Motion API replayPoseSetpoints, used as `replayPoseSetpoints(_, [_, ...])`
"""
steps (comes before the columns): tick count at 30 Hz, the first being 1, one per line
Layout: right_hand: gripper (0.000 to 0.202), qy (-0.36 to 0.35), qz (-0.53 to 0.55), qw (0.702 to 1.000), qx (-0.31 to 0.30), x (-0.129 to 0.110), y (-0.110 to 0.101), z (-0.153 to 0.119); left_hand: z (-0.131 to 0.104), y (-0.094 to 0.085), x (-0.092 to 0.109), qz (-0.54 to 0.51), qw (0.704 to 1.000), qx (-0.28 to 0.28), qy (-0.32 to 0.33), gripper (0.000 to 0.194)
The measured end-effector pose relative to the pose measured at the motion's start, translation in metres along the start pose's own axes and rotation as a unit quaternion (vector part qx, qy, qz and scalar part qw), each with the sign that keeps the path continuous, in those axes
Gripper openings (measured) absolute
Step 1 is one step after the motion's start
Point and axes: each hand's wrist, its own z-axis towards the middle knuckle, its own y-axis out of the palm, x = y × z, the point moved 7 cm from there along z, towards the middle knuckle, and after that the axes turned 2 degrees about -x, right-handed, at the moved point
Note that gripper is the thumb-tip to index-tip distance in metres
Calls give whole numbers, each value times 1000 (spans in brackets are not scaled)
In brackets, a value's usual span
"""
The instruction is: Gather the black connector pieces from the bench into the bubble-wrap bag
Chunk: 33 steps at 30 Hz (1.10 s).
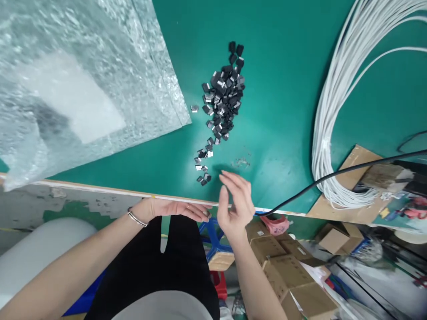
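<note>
Palm up at the table's front edge, my left hand (182, 209) has its fingers stretched out together, and a small dark part (208, 214) rests at their tips. Just to its right, my right hand (236, 202) is over the edge with thumb and fingers apart and nothing visible between them. Beyond the hands, a pile of small black connectors with metal ends (225, 98) lies on the green table (276, 102). A thin trail of connectors (204, 179) runs from the pile towards my hands.
Bubble wrap (143, 80) covers the table's left side. A coil of white cable (328, 106) lies at the right, partly over cardboard (355, 178). A black cable (347, 170) crosses near it. Small scraps (243, 162) lie beyond my right hand. Cardboard boxes (287, 275) stand below the table.
</note>
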Motion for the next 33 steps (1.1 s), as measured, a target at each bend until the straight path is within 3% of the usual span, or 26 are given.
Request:
replayPoseSetpoints(2, [41,9,-23,1000,14,3,-4,1,-1,-1,-4,-4,1000,-2,-11,53])
replayPoseSetpoints(9, [41,-43,-48,996,-56,-4,12,4,-1,-5,-3,-17,1000,17,5,53])
replayPoseSetpoints(33, [40,7,5,993,-120,-10,27,-7,4,-6,3,-49,997,19,63,35])
